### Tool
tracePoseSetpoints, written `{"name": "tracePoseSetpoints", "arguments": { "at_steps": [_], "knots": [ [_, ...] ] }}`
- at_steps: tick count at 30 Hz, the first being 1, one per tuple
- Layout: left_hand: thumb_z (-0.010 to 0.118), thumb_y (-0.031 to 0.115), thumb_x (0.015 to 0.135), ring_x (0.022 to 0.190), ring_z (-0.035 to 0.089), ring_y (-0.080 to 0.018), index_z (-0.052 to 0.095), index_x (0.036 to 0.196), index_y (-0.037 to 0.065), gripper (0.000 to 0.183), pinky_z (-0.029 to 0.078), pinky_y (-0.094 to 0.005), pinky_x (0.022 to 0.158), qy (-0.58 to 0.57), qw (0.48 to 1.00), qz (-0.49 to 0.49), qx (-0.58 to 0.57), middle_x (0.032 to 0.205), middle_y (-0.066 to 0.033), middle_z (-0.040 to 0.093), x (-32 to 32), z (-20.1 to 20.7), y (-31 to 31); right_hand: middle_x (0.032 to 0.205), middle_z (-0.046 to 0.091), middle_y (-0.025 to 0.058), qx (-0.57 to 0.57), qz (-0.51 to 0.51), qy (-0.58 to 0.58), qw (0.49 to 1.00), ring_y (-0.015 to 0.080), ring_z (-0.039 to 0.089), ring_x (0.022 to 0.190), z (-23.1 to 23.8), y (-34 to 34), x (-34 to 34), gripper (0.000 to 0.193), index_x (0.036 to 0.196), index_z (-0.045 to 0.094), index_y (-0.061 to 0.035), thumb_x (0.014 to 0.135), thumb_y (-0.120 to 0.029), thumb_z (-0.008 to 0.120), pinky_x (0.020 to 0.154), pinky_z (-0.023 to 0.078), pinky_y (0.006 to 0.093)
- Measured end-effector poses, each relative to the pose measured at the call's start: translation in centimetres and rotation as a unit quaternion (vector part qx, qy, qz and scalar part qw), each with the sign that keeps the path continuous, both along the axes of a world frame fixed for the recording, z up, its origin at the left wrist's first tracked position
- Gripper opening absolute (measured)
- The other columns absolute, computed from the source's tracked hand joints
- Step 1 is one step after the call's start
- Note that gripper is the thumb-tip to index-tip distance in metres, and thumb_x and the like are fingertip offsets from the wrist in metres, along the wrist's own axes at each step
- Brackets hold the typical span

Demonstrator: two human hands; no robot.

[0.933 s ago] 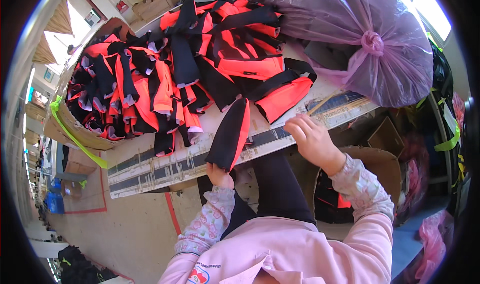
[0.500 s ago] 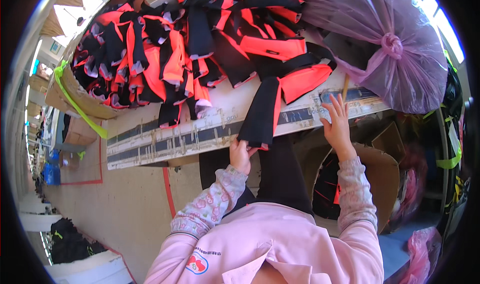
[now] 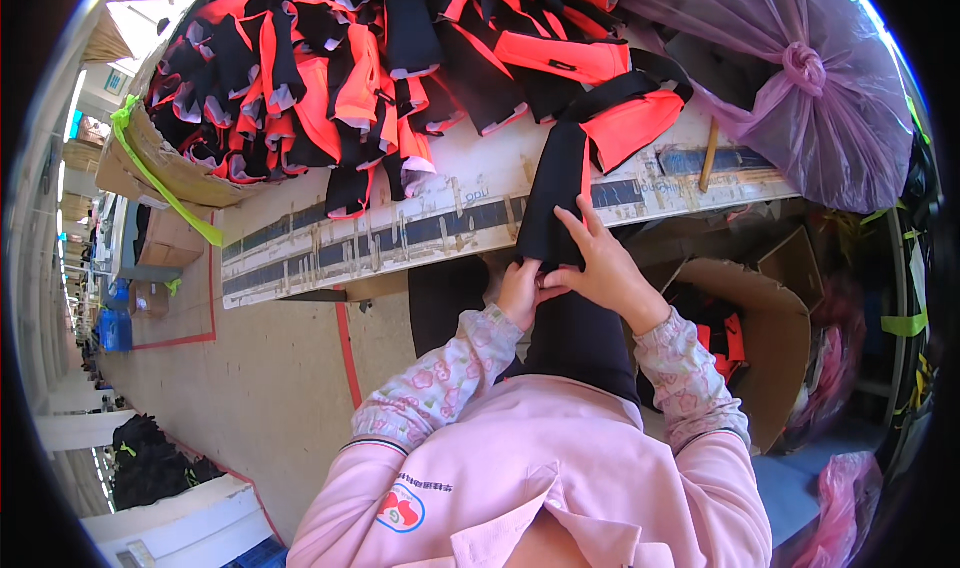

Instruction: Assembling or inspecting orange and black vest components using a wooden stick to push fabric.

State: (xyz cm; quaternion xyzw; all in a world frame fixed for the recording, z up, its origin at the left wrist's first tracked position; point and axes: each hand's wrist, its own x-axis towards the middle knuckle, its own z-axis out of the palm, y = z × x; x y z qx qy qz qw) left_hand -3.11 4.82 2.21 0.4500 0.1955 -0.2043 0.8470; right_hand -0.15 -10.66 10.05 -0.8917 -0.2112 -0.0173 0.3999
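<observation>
Half a second ago the right hand (image 3: 600,268) lay flat on the worn white surface (image 3: 400,233), apart from the left hand (image 3: 520,293). Now both meet at the surface's near edge on the black end of the black-and-orange fabric garment (image 3: 575,168), which drapes from the surface over the edge. The right hand's fingers spread flat over the cloth, wrist bent; the left hand pinches the hem beneath, fingers curled. The heap of orange-and-black garments (image 3: 330,78) has stayed behind it.
</observation>
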Motion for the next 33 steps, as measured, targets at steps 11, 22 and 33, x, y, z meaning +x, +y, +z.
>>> {"name": "tracePoseSetpoints", "arguments": {
  "at_steps": [11, 22, 33],
  "knots": [
    [0.043, 0.038, 0.093, 0.083, 0.064, -0.0282, 0.05, 0.113, 0.001, 0.042, 0.055, -0.0404, 0.072, -0.053, 0.997, -0.019, -0.054, 0.098, -0.0157, 0.06, 0.5, -0.3, -3.2, 0.112, 0.049, 0.0175, 0.112, -0.088, 0.008, 0.99, 0.0385, 0.052, 0.101, -3.2, -1.6, 0.3, 0.051, 0.109, 0.052, -0.0035, 0.062, 0.017, 0.05, 0.085, 0.045, 0.0383],
    [0.035, 0.046, 0.093, 0.085, 0.063, -0.023, 0.051, 0.114, 0.005, 0.049, 0.055, -0.0382, 0.071, -0.046, 0.996, -0.024, -0.071, 0.103, -0.0121, 0.061, 1.6, 1.0, -2.9, 0.111, 0.042, 0.0172, 0.068, -0.062, 0.043, 0.995, 0.0402, 0.05, 0.1, -2.9, -1.8, 0.7, 0.06, 0.11, 0.045, -0.006, 0.058, 0.009, 0.069, 0.083, 0.045, 0.0395],
    [0.046, 0.023, 0.093, 0.081, 0.063, -0.023, 0.053, 0.11, 0.005, 0.026, 0.055, -0.0398, 0.074, -0.038, 0.999, 0.011, 0.028, 0.097, -0.0117, 0.062, 1.2, -1.0, -3.9, 0.11, 0.042, 0.0166, 0.085, -0.056, 0.037, 0.994, 0.0392, 0.049, 0.101, -4.0, -2.1, 0.9, 0.063, 0.108, 0.045, -0.0076, 0.053, 0.013, 0.069, 0.084, 0.045, 0.0393]
  ]
}}
